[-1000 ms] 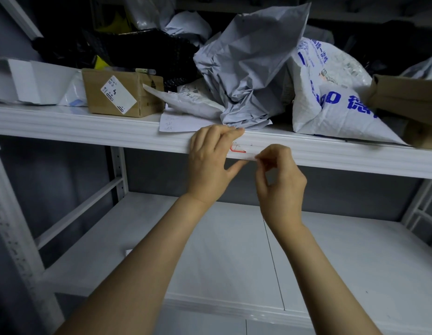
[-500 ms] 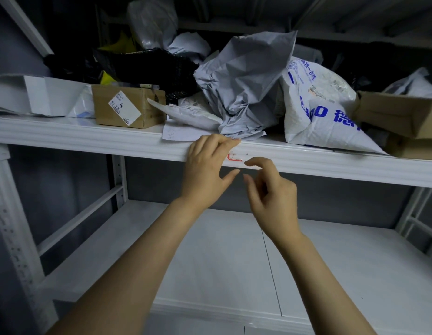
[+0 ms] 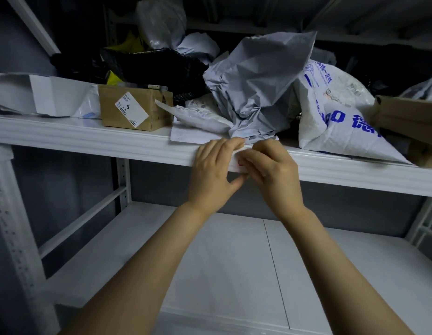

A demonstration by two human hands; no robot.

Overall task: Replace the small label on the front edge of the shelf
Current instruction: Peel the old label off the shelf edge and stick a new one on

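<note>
The small white label (image 3: 236,163) with a red mark sits on the front edge of the upper white shelf (image 3: 113,141); only a sliver shows between my hands. My left hand (image 3: 213,172) lies over the edge at the label's left end, fingers flat on top and thumb stretched out below. My right hand (image 3: 274,172) covers the label's right part, its bent fingers pressing against the shelf's face with the fingertips beside the red mark.
The upper shelf holds a brown box (image 3: 135,107) with a sticker, a crumpled grey mailer bag (image 3: 258,88), a white bag (image 3: 335,112) with blue print, a white carton (image 3: 41,95) and a cardboard box (image 3: 410,117). Below is a lower shelf board (image 3: 234,262), with a steel upright (image 3: 12,226) at left.
My right hand moved left from the label's right end and now lies over the label, fingers against the shelf edge. My left hand stayed at the left end. The view shifted slightly.
</note>
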